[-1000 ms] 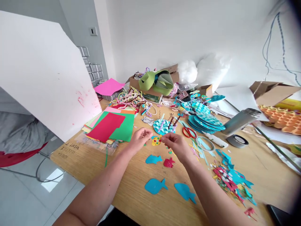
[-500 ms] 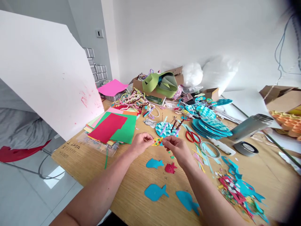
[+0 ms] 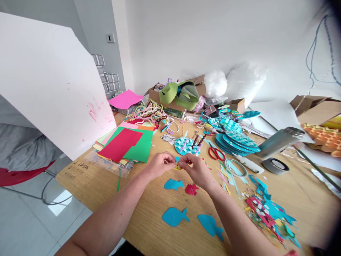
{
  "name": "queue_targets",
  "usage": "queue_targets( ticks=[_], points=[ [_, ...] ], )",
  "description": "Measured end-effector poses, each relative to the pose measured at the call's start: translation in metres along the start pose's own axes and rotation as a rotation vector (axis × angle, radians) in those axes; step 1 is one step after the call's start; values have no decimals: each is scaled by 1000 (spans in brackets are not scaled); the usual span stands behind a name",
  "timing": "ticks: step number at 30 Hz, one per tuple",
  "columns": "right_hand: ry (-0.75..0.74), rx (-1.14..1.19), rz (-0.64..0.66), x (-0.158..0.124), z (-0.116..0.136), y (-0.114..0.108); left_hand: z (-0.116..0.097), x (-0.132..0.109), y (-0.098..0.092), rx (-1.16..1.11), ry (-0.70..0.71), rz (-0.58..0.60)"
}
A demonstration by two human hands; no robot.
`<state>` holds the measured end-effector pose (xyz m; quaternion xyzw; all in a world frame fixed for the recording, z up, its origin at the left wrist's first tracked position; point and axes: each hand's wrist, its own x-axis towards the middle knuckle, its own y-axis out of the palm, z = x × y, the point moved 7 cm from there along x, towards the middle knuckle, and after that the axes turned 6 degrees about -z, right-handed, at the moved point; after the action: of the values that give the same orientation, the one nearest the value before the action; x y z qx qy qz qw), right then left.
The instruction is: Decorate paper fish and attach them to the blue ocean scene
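Between my two hands is a small yellow paper fish cutout [image 3: 177, 167] with coloured dots, mostly covered by fingers. My left hand [image 3: 160, 165] pinches its left side, and my right hand [image 3: 196, 170] pinches the right side. Both are raised slightly above the table. Beneath them lie a small blue paper fish [image 3: 173, 184] and a red paper fish [image 3: 191, 189]. Nearer me rest a larger blue fish [image 3: 174, 217] and another blue fish [image 3: 210, 226]. Just beyond my fingers stands a blue scalloped disc [image 3: 183, 145] with coiled pipe cleaners on it.
Red scissors [image 3: 216, 154], a tape roll [image 3: 236, 168], a glue bottle [image 3: 250, 164] and a metal flask [image 3: 282, 142] lie to the right. Paper scraps [image 3: 262, 209] are heaped at front right. Coloured paper sheets [image 3: 138, 145] and a white board [image 3: 58, 85] are left.
My hands have drawn closer together and the fingers now cover more of the yellow fish. The whole view has shifted slightly.
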<state>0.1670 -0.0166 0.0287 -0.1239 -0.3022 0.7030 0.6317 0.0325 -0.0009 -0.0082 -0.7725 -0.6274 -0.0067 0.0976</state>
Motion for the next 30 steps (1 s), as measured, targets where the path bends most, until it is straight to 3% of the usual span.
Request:
queue_targets(
  ticks=[9, 21, 30],
  points=[
    [90, 114, 13, 1, -9, 0, 0, 0, -2, 29, 19, -4],
    [46, 49, -2, 0, -7, 1, -8, -2, -1, 69, 82, 27],
    [33, 97, 43, 9, -15, -21, -12, -1, -6, 73, 134, -25]
  ],
)
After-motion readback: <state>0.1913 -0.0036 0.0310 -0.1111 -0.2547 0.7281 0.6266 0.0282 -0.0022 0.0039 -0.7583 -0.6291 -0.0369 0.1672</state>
